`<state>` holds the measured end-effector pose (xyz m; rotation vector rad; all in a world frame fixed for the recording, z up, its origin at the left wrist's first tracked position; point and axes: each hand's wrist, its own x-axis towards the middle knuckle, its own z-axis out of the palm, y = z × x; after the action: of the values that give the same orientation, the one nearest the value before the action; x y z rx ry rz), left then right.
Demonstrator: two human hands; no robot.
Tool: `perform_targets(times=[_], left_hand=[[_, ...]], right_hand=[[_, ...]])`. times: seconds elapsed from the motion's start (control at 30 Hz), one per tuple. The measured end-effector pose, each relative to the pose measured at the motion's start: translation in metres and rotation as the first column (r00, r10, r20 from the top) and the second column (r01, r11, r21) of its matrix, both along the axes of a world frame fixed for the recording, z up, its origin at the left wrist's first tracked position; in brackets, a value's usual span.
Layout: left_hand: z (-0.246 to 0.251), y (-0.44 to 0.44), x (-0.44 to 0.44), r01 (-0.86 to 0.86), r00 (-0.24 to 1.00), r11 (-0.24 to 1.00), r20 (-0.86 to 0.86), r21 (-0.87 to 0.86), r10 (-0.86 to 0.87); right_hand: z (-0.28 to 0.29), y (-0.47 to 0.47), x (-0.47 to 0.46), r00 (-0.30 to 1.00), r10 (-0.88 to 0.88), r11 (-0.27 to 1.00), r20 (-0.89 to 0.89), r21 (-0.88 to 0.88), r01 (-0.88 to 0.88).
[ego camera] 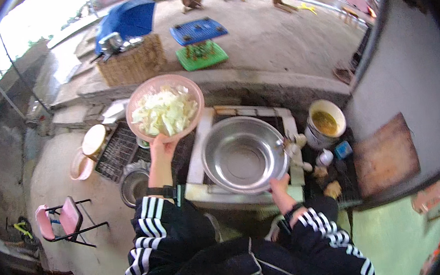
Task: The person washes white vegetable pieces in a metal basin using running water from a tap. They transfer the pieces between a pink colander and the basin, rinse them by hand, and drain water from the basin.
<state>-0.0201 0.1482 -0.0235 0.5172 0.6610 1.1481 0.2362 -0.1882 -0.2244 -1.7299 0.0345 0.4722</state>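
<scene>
A pink plastic colander (199,95) full of pale green chopped leaves, seemingly cabbage (166,111), is held up by my left hand (161,141) at its near rim. My right hand (279,185) grips the near right rim of a wide stainless steel basin (241,157), which looks bare inside. The basin rests over a white-tiled sink or counter (198,179), to the right of the colander. A metal faucet (284,143) reaches over the basin's right rim. The fingers under the colander are partly hidden.
Right of the basin stand a bucket of yellowish liquid (324,123), a white bottle (324,158) and a leaning wooden board (386,157). Left are a metal rack (116,151), a metal pot (135,187) and a folding pink chair (71,219). A concrete ledge (257,74) runs behind.
</scene>
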Motion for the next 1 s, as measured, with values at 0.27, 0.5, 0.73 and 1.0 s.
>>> perform_targets(times=[0.27, 0.5, 0.73, 1.0], left_hand=[[-0.04, -0.076, 0.021, 0.19, 0.98, 0.968, -0.026, -0.164, -0.197], [-0.044, -0.115, 0.034, 0.325, 0.912, 0.94, -0.227, -0.105, -0.341], [-0.066, -0.129, 0.054, 0.235, 0.845, 0.971, -0.501, 0.038, -0.185], [-0.074, -0.141, 0.056, 0.458, 0.339, 0.838, -0.93, 0.297, 0.145]], right_hand=[[-0.007, -0.012, -0.009, 0.99, 0.06, 0.985, -0.126, -0.153, -0.079], [0.161, -0.004, 0.037, 0.582, 0.082, 0.994, 0.809, -0.023, -0.107], [0.246, 0.037, 0.086, 0.223, 0.762, 0.646, 0.608, -0.736, -0.202], [0.255, 0.047, 0.098, -0.085, 0.818, 0.543, 0.569, -0.813, -0.212]])
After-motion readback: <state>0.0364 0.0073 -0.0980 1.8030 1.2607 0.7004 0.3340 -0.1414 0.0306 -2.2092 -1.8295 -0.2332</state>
